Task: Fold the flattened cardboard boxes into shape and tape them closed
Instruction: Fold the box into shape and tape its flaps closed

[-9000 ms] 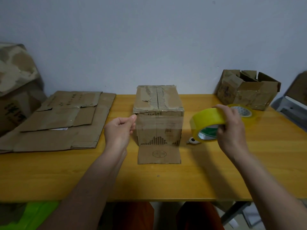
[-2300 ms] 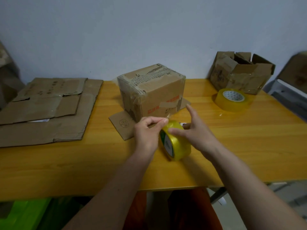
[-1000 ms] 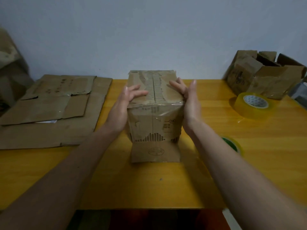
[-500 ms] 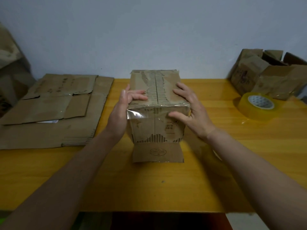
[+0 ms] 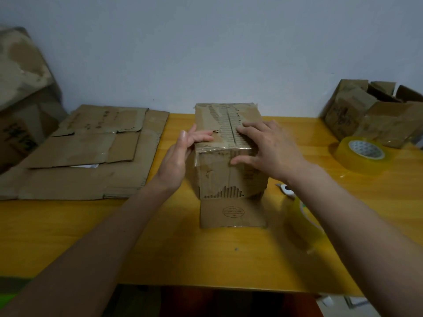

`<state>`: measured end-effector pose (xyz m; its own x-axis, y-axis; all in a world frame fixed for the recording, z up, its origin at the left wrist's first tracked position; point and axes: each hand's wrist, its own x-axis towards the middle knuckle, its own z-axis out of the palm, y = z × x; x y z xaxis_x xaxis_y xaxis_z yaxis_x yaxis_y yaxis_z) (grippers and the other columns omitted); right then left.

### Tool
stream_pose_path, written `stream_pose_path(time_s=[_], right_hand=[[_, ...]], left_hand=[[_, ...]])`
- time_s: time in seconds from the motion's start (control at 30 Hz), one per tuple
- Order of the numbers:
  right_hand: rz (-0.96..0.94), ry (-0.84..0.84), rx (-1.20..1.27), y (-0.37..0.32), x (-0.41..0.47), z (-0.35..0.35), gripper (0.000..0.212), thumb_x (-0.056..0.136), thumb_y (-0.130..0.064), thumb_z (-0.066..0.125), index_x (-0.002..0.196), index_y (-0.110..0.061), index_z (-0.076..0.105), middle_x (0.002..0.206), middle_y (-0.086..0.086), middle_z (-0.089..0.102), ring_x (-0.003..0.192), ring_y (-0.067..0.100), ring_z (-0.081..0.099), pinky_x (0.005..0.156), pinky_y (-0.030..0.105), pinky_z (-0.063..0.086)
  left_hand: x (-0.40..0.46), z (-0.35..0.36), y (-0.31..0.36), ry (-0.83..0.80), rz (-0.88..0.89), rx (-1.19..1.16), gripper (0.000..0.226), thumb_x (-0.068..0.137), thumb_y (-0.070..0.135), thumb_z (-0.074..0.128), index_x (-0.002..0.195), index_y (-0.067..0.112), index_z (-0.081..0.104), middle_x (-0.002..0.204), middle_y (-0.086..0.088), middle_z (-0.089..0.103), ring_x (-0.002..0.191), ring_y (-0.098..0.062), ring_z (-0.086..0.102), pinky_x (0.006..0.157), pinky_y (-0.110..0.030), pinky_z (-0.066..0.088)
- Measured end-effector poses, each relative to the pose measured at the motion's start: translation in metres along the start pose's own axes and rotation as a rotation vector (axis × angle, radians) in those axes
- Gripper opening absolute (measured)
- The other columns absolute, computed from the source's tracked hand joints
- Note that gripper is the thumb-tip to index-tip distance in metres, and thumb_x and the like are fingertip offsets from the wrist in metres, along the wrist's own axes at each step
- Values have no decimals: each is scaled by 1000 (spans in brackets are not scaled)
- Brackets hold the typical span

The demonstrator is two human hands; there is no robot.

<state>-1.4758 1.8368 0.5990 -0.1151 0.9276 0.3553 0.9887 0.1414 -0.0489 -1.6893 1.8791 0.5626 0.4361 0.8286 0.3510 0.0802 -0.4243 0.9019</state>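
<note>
A worn brown cardboard box (image 5: 219,175) stands upright at the middle of the yellow table (image 5: 160,248), its top flaps closed under clear tape and one bottom flap lying flat toward me. My left hand (image 5: 180,154) rests flat against the box's left side, fingertips over the top edge. My right hand (image 5: 267,145) lies spread on the top near the front right corner, thumb on the front face. A yellow tape roll (image 5: 302,223) lies on the table under my right forearm, partly hidden. Flattened boxes (image 5: 87,154) are stacked at the left.
A second tape roll (image 5: 360,154) lies flat at the right. Behind it stands an open, crumpled box (image 5: 370,115). A small white cutter (image 5: 286,189) lies beside the box's right side. More cardboard (image 5: 20,92) leans at the far left, against the wall.
My right hand slid up from the front right corner onto the top of the box. My left hand shifted slightly along the left edge. The box has stayed in place.
</note>
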Motion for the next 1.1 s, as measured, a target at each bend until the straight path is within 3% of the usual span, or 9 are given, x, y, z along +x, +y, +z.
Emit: stream_pose_path(time_s=[0.13, 0.33, 0.5, 0.67, 0.73, 0.8, 0.87, 0.97, 1.1], right_hand=[[61, 82, -138, -35, 7, 7, 102, 69, -90, 11, 126, -19, 56, 127, 6, 57, 116, 26, 49, 100, 39, 35], [39, 25, -72, -32, 10, 7, 78, 73, -77, 48, 136, -30, 49, 136, 1, 51, 124, 24, 43, 99, 36, 35], [109, 38, -43, -59, 15, 8, 91, 67, -85, 34, 128, -21, 56, 130, 1, 56, 121, 24, 44, 96, 39, 39], [31, -32, 10, -49, 12, 3, 82, 72, -66, 64, 140, -24, 45, 141, 0, 48, 128, 23, 37, 103, 36, 32], [51, -117, 67, -53, 12, -1, 94, 67, -76, 57, 143, -23, 40, 145, 1, 42, 132, 23, 32, 107, 39, 29], [70, -90, 90, -66, 13, 1, 99, 65, -87, 37, 139, -21, 46, 140, 5, 46, 130, 25, 34, 106, 41, 31], [89, -17, -6, -77, 16, 5, 92, 69, -86, 28, 131, -23, 52, 131, 6, 51, 123, 25, 39, 101, 40, 33], [83, 9, -26, -76, 21, 8, 82, 70, -83, 38, 125, -26, 58, 117, 2, 53, 112, 23, 42, 93, 35, 34], [-10, 0, 11, -60, 26, 6, 83, 62, -80, 52, 124, -26, 61, 108, 1, 54, 102, 22, 43, 87, 32, 33]], left_hand=[[2, -6, -7, 19, 78, 131, 42, 106, 20, 23, 119, 13, 62, 138, 1, 53, 144, -12, 26, 119, -40, 22], [1, -17, -15, 19, 189, 307, 39, 98, -8, 36, 125, 8, 59, 138, -1, 54, 141, -14, 35, 116, -25, 28], [-1, -15, -14, 55, 205, 349, 41, 96, -10, 41, 126, 10, 60, 139, 0, 54, 140, -12, 35, 115, -20, 28], [2, -21, -13, 78, 209, 426, 46, 93, -11, 42, 123, 16, 64, 133, 8, 56, 132, -10, 39, 102, -2, 26], [3, -22, -11, 97, 213, 427, 47, 92, -13, 44, 120, 18, 66, 127, 19, 54, 126, -7, 41, 97, 2, 27], [4, -23, -11, 109, 200, 412, 48, 90, -13, 46, 120, 19, 66, 120, 31, 49, 118, 2, 42, 95, 2, 28], [4, -24, -12, 107, 186, 407, 47, 90, -11, 47, 120, 21, 66, 123, 24, 53, 116, 5, 41, 94, 2, 30], [5, -25, -14, 92, 180, 431, 47, 92, -10, 45, 122, 20, 65, 130, 3, 58, 122, -7, 45, 98, -1, 31], [5, -24, -10, 92, 220, 369, 43, 91, -10, 40, 117, 11, 67, 124, 3, 62, 124, -11, 48, 103, -8, 33]])
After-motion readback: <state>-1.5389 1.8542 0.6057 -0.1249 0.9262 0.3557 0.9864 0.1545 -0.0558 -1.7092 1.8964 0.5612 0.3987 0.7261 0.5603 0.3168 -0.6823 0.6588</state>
